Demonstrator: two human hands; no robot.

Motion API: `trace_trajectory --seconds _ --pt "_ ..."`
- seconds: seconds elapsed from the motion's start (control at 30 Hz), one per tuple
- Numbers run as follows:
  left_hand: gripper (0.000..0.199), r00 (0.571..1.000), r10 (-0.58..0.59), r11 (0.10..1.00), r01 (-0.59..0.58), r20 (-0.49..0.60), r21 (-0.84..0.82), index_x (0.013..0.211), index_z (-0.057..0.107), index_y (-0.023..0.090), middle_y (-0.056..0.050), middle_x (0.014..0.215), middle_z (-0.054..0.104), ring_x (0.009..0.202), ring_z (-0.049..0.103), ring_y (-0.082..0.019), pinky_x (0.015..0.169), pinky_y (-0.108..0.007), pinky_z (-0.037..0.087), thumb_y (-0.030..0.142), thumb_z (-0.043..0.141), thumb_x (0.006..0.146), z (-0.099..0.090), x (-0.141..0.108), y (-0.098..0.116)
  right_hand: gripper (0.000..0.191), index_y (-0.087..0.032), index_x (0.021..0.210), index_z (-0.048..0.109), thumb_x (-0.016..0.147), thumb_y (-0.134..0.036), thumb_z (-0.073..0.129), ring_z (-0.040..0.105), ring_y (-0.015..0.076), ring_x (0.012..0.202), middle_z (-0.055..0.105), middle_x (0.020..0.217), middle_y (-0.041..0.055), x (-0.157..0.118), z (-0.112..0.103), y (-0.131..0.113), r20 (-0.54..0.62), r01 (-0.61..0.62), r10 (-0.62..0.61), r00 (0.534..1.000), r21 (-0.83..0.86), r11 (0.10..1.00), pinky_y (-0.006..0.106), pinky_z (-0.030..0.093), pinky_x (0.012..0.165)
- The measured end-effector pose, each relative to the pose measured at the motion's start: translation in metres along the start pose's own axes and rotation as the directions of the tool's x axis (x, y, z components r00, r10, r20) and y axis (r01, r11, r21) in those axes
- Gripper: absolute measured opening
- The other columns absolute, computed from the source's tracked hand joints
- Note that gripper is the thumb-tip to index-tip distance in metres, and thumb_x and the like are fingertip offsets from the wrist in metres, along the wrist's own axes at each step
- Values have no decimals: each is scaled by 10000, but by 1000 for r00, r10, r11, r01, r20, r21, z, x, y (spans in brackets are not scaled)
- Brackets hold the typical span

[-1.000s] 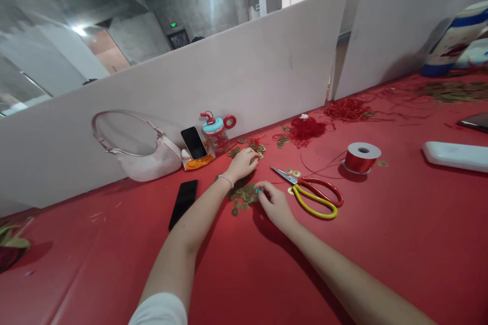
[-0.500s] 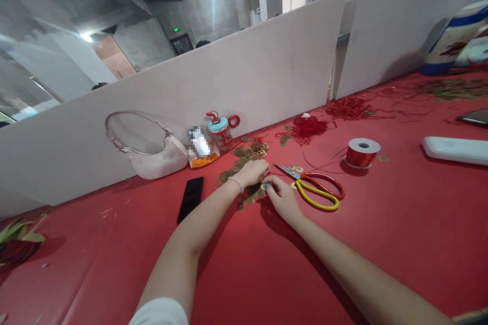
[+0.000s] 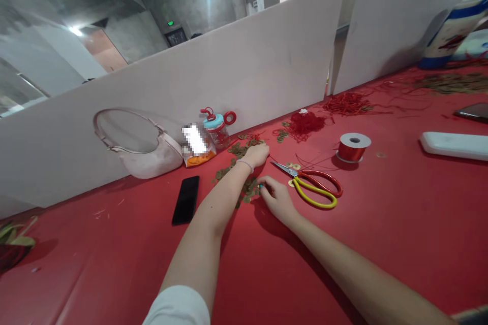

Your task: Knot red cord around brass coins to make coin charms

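My left hand (image 3: 258, 155), with a beaded bracelet at the wrist, reaches over the brass-coloured coins with holes (image 3: 224, 171). Its fingers are curled down and mostly hidden; what they hold cannot be made out. Closer to me, my right hand (image 3: 278, 198) is bent with thumb and fingertips together beside the coins. A tiny teal spot shows at those fingertips, too small to name. Just right of both hands lie scissors (image 3: 314, 183) with one red and one yellow handle, blades pointing to the left hand. A few loose coins (image 3: 293, 166) lie by the blades.
A red ribbon spool (image 3: 353, 150) and a white case (image 3: 455, 146) are to the right. Red thread bundles (image 3: 308, 124) lie behind. At left are a black phone (image 3: 186, 200), a pale handbag (image 3: 152, 157), a snack bag (image 3: 200, 157) and a cup (image 3: 218, 132). A white partition (image 3: 244, 71) stands behind.
My left hand has moved forward, away from my right hand, over the farther coins. My right hand stays low beside the pile. The view has shifted slightly.
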State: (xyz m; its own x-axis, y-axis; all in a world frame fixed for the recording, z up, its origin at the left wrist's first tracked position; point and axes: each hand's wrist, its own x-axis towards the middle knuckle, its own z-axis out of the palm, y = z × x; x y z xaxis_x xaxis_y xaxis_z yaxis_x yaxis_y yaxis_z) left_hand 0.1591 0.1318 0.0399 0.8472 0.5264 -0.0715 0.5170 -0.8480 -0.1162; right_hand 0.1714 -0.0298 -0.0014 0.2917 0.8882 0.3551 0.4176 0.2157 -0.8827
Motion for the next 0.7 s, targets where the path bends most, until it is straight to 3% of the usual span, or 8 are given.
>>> trace_trajectory --seconds 0.33,0.7 --pt "273 983 -10 1000 12 -186 9 1092 479 57 -188 1056 586 1021 578 -236 843 -343 431 43 306 881 -16 16 23 195 -180 794 569 738 -141 387 553 142 640 631 704 17 0 0 -3 31 4 -5 999 20 1000 251 407 606" --pt "217 931 -70 997 50 -357 -64 1036 457 94 -144 1048 565 972 572 -222 804 -303 399 81 284 906 -28 16 35 179 -179 773 560 743 -148 386 544 135 610 618 670 11 0 -1 -5 39 25 -26 999 3 1000 244 407 601"
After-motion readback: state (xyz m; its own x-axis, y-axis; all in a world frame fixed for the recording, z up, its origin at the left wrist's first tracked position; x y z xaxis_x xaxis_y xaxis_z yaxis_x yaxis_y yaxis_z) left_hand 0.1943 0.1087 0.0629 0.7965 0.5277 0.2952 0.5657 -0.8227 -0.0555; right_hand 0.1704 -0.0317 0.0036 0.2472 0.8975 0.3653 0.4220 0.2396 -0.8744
